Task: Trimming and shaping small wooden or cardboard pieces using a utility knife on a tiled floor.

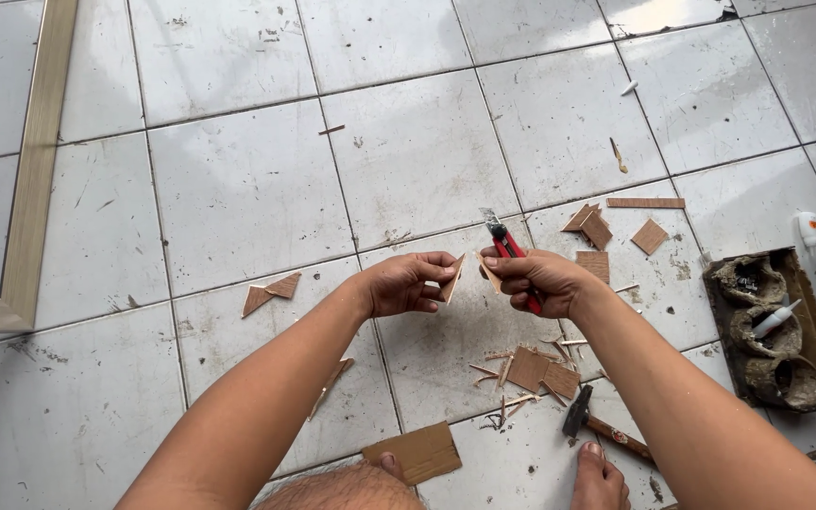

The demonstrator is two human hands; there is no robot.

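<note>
My left hand [410, 283] pinches a small flat piece of brown board [453, 278], held on edge over the white tiled floor [238, 189]. My right hand [542, 280] grips a red utility knife [504, 244] with its blade pointing up and away, and also holds a thin tan sliver [489, 272] between thumb and finger. The two hands are close together, almost touching. Below them lie several cut board pieces and shavings [533, 370].
A wooden frame [32, 179] lies at the left. Triangular offcuts [271, 292] and square pieces [616, 236] lie scattered. A hammer [589, 421] rests by my foot [599, 478]. A dirty tray with a glue tube [774, 326] sits at the right. A cardboard piece [417, 453] is near.
</note>
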